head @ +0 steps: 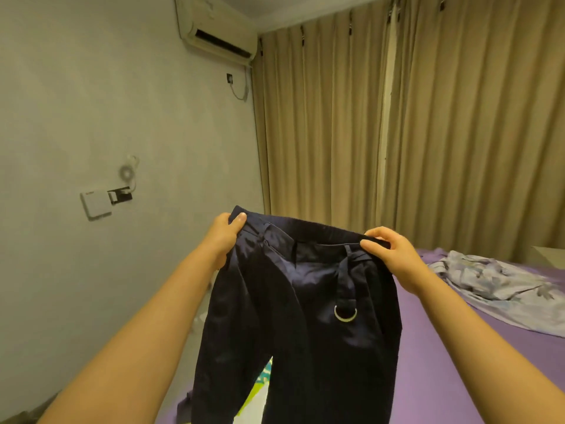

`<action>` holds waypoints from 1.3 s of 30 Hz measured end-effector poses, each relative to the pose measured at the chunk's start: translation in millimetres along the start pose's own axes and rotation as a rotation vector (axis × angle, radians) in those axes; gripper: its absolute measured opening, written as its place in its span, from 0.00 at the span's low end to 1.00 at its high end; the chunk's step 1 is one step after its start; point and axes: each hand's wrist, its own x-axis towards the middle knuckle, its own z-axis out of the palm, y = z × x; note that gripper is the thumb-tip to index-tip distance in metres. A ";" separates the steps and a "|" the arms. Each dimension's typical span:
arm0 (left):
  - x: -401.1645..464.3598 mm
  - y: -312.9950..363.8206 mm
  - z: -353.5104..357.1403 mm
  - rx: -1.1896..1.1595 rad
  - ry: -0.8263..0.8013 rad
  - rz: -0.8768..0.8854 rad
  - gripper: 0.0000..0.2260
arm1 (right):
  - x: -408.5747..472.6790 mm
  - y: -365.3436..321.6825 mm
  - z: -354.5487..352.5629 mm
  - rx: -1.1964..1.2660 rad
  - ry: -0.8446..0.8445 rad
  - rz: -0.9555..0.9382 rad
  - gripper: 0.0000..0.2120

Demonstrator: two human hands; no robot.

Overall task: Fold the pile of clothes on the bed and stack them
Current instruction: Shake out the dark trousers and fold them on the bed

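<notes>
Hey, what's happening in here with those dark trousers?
A person is holding up a pair of dark navy trousers by the waistband, the left hand pinching one end and the right hand the other. The legs hang down over the edge of the purple-sheeted bed. The trousers are not yet folded. A crumpled pale blue patterned garment lies further back on the bed.

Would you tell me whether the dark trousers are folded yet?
Not folded: the trousers hang full-length, both hands pinching the waistband above the bed.
</notes>
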 end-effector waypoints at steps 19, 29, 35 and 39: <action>-148.6 38.4 114.1 -0.436 -0.402 0.101 0.10 | -246.8 -113.9 -158.3 -0.161 0.142 0.119 0.06; -204.9 134.6 225.8 -0.869 -0.909 -0.078 0.17 | -297.1 -177.6 -303.4 -0.189 0.302 0.018 0.08; -241.0 138.9 320.1 -0.976 -0.982 -0.218 0.20 | -299.6 -149.7 -369.5 -0.494 0.332 0.091 0.09; -266.5 143.4 373.7 -1.015 -1.072 -0.270 0.20 | -292.0 -140.8 -392.8 -0.771 0.249 0.000 0.11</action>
